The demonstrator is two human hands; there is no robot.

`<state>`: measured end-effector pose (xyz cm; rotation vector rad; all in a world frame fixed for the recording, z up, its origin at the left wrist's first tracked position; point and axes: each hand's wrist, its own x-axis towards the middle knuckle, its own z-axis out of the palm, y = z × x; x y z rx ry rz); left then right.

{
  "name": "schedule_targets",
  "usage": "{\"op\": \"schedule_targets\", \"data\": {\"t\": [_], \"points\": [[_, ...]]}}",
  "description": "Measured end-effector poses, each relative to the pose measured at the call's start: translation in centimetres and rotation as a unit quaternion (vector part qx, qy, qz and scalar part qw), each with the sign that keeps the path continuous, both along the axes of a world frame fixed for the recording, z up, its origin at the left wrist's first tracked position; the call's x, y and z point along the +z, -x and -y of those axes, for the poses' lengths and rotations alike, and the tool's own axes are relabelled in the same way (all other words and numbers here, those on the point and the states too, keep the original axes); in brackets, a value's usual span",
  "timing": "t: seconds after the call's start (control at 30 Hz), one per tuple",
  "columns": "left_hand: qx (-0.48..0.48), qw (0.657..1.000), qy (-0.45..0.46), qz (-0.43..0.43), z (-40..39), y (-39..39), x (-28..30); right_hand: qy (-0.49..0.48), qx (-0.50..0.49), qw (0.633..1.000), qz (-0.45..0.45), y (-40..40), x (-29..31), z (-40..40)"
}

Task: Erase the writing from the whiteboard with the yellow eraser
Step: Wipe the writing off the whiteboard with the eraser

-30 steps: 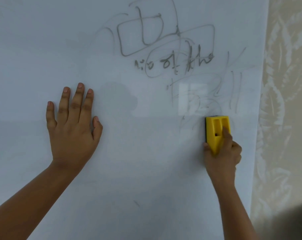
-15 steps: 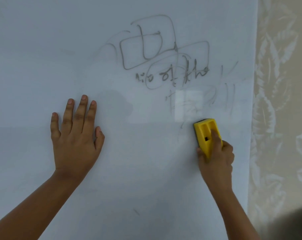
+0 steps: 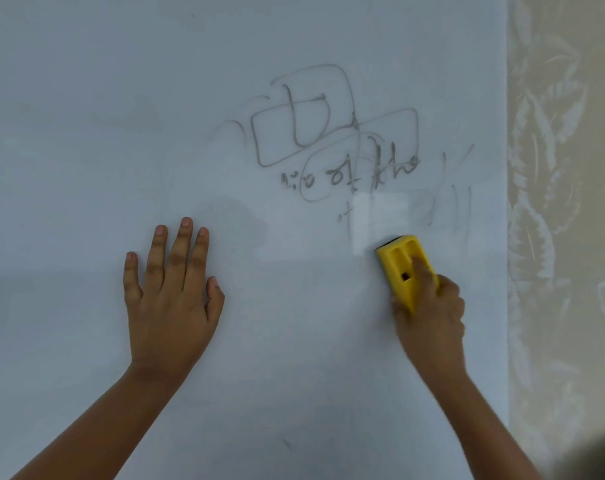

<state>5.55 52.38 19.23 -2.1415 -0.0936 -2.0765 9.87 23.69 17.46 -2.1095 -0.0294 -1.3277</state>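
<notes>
The whiteboard (image 3: 86, 133) fills most of the head view. Grey marker writing (image 3: 332, 140), made of overlapping rounded boxes and scribbled letters, sits upper right of centre, with fainter strokes (image 3: 462, 209) further right. My right hand (image 3: 432, 317) grips the yellow eraser (image 3: 399, 261) and presses it flat on the board just below the writing, one finger lying along its back. My left hand (image 3: 171, 292) rests flat on the board to the left, fingers apart, holding nothing.
The board's right edge (image 3: 508, 237) meets a beige wall with a leaf pattern (image 3: 564, 202). A bright rectangular glare (image 3: 380, 216) lies on the board just above the eraser. A small dark mark (image 3: 287, 444) sits low on the board.
My right hand has slid the eraser leftward and tilted it. The strokes just above it have faded or gone. The view has shifted up, so the writing sits lower in frame.
</notes>
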Motion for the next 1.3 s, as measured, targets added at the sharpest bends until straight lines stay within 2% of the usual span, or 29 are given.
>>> {"op": "schedule_targets", "data": {"t": [0.07,0.13,0.2,0.3,0.37,0.5,0.57,0.67,0.73,0.8,0.87,0.93,1.0,1.1,1.2,1.3], "points": [[0.003,1.0,-0.001,-0.001,0.0,0.0,0.0,-0.101,0.0,0.995,-0.014,-1.2,3.6,2.3],[0.003,1.0,-0.002,-0.002,-0.1,0.0,0.0,-0.127,0.007,0.992,-0.019,-1.5,6.4,2.4],[0.004,1.0,-0.001,-0.003,-0.1,0.0,0.0,-0.071,0.016,0.997,0.006,-1.0,6.8,0.2],[0.004,1.0,0.0,-0.002,-0.1,0.0,0.0,0.046,0.03,0.998,0.039,-0.3,3.6,-2.1],[-0.001,1.0,0.001,0.0,-0.3,-0.1,0.1,0.052,0.016,0.998,0.028,-0.5,1.9,-0.6],[-0.005,1.0,0.0,0.004,-0.2,-0.1,0.0,-0.124,-0.035,0.991,-0.043,-2.6,4.5,5.4],[-0.003,1.0,-0.001,0.006,-0.2,-0.1,0.0,-0.166,-0.044,0.984,-0.057,-3.2,7.2,6.3],[-0.001,1.0,-0.001,0.009,-0.3,-0.1,-0.1,-0.097,-0.018,0.995,-0.016,-2.8,8.0,4.0],[-0.001,1.0,0.0,0.009,-0.3,-0.1,-0.2,-0.023,-0.009,1.0,0.017,-2.4,6.1,2.8],[-0.001,1.0,0.002,0.008,-0.2,-0.2,-0.2,0.006,-0.031,0.999,0.014,-2.3,4.0,3.5],[-0.002,1.0,0.006,0.01,-0.3,-0.2,-0.2,-0.056,-0.057,0.997,-0.019,-2.8,4.3,5.3],[-0.002,1.0,0.009,0.013,-0.1,-0.3,-0.3,-0.149,-0.054,0.986,-0.057,-3.6,7.0,7.1],[0.0,1.0,0.008,0.014,-0.1,-0.3,-0.2,-0.19,-0.038,0.979,-0.066,-4.1,10.2,7.6],[0.001,1.0,0.008,0.013,-0.2,-0.4,-0.3,-0.136,-0.001,0.99,-0.038,-3.7,12.1,5.5],[0.003,1.0,0.01,0.011,-0.3,-0.5,-0.3,-0.036,-0.007,0.999,-0.003,-3.3,9.1,4.1],[0.001,1.0,0.013,0.012,-0.3,-0.5,-0.3,-0.052,-0.037,0.998,-0.022,-3.5,7.5,6.5]]}}
